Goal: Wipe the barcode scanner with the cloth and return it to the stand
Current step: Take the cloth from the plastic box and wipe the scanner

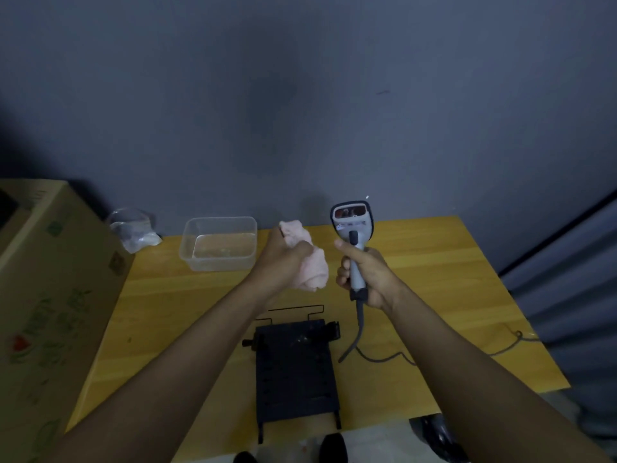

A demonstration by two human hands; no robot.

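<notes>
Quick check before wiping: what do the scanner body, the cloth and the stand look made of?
Scanner: likely moulded plastic, matte grey, with a glossy dark window. Cloth: soft pale pink fabric, bunched in folds. Stand: looks like black metal or hard plastic, flat plate with a thin wire frame; unclear which.

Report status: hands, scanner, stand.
Left hand bunching cloth; right hand gripping scanner, upright, apart from cloth. Stand empty on table, nothing blocking.

Both forearms were bare up to the frame edge, no sleeves in view. Left hand point(283, 259) and right hand point(367, 272) wore no gloves, rings or watch (wrists plain too). Dark shoe tips point(332, 447) showed at bottom centre.
</notes>
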